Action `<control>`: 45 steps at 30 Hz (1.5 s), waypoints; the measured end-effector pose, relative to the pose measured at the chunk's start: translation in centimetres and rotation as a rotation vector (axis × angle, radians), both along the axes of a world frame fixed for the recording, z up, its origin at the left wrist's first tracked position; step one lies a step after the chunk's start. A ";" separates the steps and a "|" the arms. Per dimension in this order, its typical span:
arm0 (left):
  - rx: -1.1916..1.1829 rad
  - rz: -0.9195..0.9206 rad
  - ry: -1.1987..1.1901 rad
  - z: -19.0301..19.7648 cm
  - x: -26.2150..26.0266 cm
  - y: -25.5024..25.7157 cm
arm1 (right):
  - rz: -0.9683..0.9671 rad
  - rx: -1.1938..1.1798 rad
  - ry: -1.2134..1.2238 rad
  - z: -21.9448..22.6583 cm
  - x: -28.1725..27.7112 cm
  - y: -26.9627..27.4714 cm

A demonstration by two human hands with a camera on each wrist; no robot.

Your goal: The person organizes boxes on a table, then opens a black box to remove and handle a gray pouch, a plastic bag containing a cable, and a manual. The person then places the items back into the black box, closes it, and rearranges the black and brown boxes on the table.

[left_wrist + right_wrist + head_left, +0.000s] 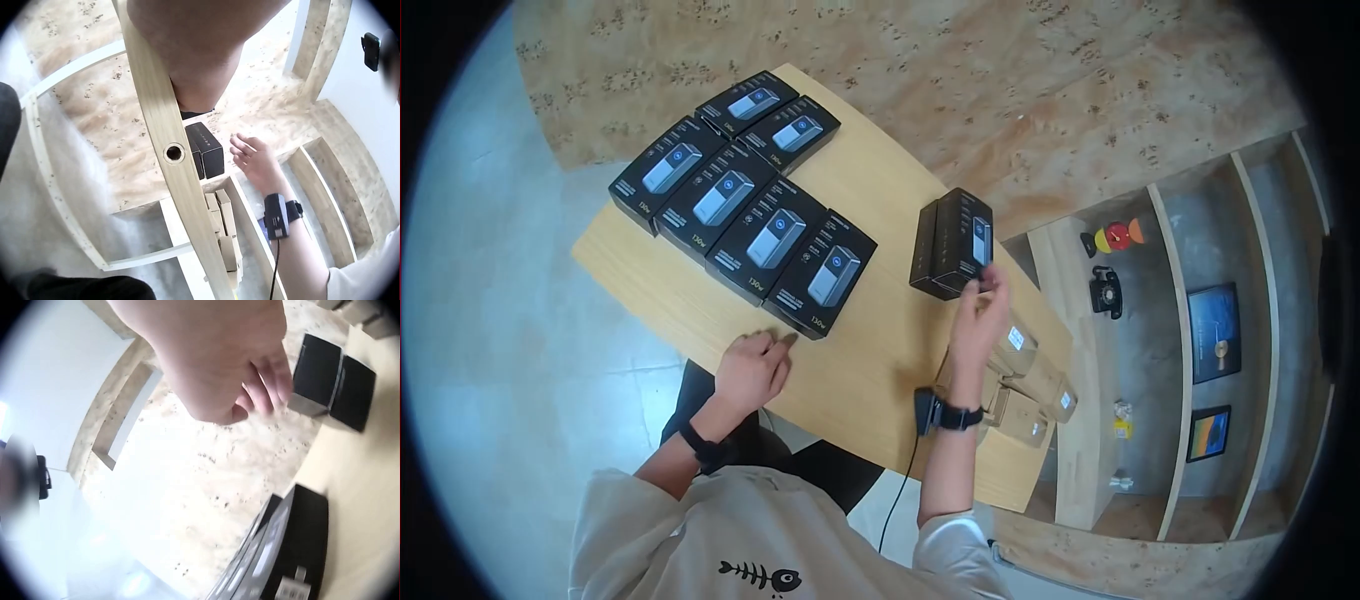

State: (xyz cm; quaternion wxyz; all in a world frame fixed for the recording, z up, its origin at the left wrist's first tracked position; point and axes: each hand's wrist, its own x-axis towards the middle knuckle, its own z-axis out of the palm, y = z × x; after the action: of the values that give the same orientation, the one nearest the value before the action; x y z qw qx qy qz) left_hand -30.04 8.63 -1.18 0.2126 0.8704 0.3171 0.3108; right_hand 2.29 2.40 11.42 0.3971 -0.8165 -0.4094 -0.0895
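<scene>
My right hand (980,320) hovers by the near end of a pair of black boxes (953,240) standing side by side on the right part of the table. In the left wrist view a gap shows between that hand's spread fingers (242,149) and the boxes, and nothing is held. My left hand (750,375) rests at the table's front edge, fingers loosely bent and holding nothing. Just beyond it lies the nearest of several black boxes (822,275), packed in a block, each printed with a silver device and "130W".
Several brown cardboard boxes (1022,420) stand at the table's right end. The wooden table (870,370) has a wall behind it. To the right, a shelf unit (1170,300) holds a black telephone (1106,292) and framed pictures. A cable (898,490) hangs from the right wrist device.
</scene>
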 end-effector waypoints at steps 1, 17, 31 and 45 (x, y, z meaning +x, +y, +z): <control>0.000 0.003 -0.001 -0.1 0.0 0.0 | 0.001 0.003 -0.001 -0.1 1.1 1.0; -0.019 0.013 -0.022 0.2 -0.1 0.0 | -0.272 -0.076 -0.009 -7.0 -7.8 -7.9; -0.464 -0.358 -0.218 1.1 2.3 -2.0 | 0.028 -0.205 0.213 -10.7 -16.2 -21.5; -0.567 -0.387 -0.219 0.6 3.8 -2.4 | 0.110 -0.371 0.331 -7.3 -14.2 -21.3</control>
State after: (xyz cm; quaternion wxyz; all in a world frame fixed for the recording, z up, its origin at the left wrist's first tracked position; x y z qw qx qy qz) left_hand -26.23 6.22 -0.58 0.5331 0.7823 0.1952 0.2562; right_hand -11.90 -18.88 4.09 0.3064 -0.8555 -0.3920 0.1436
